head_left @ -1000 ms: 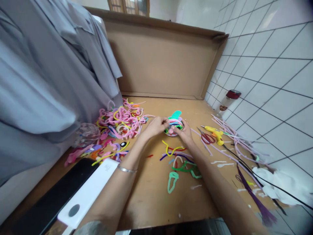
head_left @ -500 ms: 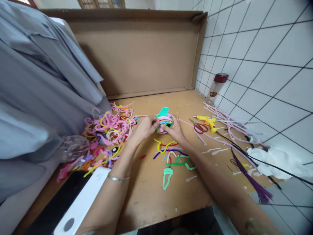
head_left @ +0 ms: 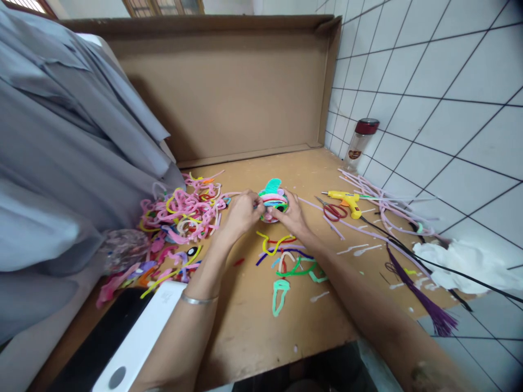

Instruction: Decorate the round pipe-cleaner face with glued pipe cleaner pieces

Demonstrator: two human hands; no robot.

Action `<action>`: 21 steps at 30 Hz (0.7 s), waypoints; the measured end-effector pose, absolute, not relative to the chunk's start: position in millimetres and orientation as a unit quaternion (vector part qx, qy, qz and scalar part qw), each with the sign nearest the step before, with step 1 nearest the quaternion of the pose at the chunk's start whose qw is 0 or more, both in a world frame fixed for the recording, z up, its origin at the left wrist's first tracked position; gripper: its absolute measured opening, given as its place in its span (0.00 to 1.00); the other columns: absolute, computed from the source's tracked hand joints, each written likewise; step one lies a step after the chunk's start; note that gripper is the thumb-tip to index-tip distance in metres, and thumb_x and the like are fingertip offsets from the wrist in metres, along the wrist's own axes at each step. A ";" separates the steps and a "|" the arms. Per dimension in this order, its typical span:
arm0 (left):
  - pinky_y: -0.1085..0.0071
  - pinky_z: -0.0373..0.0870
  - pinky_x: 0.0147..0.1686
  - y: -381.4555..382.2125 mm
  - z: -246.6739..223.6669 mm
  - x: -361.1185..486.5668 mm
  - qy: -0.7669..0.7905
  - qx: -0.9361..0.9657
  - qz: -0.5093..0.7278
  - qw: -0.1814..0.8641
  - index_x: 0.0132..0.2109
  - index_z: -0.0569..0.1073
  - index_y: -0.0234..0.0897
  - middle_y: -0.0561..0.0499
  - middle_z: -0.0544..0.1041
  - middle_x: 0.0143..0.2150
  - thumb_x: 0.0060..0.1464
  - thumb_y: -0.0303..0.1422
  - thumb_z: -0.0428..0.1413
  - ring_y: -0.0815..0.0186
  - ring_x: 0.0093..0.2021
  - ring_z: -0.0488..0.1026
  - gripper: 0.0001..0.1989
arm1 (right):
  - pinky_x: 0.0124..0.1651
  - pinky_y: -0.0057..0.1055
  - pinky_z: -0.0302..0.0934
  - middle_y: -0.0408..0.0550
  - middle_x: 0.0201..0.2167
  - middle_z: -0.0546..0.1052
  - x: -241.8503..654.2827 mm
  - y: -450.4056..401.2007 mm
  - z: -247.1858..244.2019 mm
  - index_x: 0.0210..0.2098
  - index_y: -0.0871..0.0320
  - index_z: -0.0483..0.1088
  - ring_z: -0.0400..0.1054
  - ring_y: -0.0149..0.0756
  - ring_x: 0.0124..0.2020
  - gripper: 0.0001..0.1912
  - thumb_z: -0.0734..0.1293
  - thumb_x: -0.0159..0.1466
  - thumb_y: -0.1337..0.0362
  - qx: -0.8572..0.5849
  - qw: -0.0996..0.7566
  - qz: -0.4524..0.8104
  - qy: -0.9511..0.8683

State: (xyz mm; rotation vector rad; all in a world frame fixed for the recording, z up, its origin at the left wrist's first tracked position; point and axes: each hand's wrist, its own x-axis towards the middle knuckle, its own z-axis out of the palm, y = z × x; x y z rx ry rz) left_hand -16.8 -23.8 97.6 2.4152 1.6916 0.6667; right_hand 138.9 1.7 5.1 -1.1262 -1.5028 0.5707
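A small round craft piece in several colours (head_left: 273, 198), with a teal fin-like part on top, is between my hands above the table. My left hand (head_left: 244, 211) pinches its left edge with thumb and fingers. My right hand (head_left: 292, 215) grips its right side, thumb across the lower front. Just below lie bent pipe cleaners: a yellow one (head_left: 266, 246), a green one (head_left: 300, 269) and a mint loop (head_left: 280, 298).
A pile of mostly pink pipe cleaners (head_left: 192, 209) is at left. Red-handled scissors (head_left: 335, 212), a yellow glue gun (head_left: 347, 201) with a black cord, a purple tassel (head_left: 425, 299) and a red-lidded jar (head_left: 359, 144) are at right. Cardboard (head_left: 229, 92) stands behind.
The view has shifted slightly. Both hands keep their hold on the round piece, with barely any visible movement.
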 end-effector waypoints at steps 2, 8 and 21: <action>0.67 0.67 0.42 -24.7 97.8 -15.0 0.562 0.795 0.218 0.060 0.33 0.77 0.32 0.42 0.78 0.36 0.51 0.29 0.49 0.61 0.37 0.73 0.11 | 0.59 0.44 0.58 0.54 0.52 0.70 138.6 2.6 3.5 0.55 0.55 0.66 0.64 0.46 0.55 0.33 0.73 0.50 0.58 -0.476 0.561 0.238 -0.634; 0.67 0.67 0.41 -26.6 96.6 -8.8 0.579 0.785 0.215 0.048 0.33 0.77 0.32 0.42 0.78 0.36 0.51 0.29 0.50 0.61 0.36 0.73 0.10 | 0.59 0.45 0.58 0.54 0.52 0.70 137.7 5.9 0.0 0.55 0.55 0.67 0.64 0.47 0.55 0.34 0.74 0.49 0.56 -0.484 0.568 0.238 -0.622; 0.67 0.66 0.39 -26.2 90.8 -5.9 0.602 0.767 0.218 0.037 0.34 0.77 0.33 0.42 0.78 0.38 0.51 0.31 0.50 0.60 0.38 0.73 0.11 | 0.63 0.47 0.55 0.50 0.56 0.70 146.5 9.5 1.2 0.56 0.51 0.67 0.63 0.48 0.58 0.34 0.72 0.50 0.58 -0.436 0.558 0.332 -0.624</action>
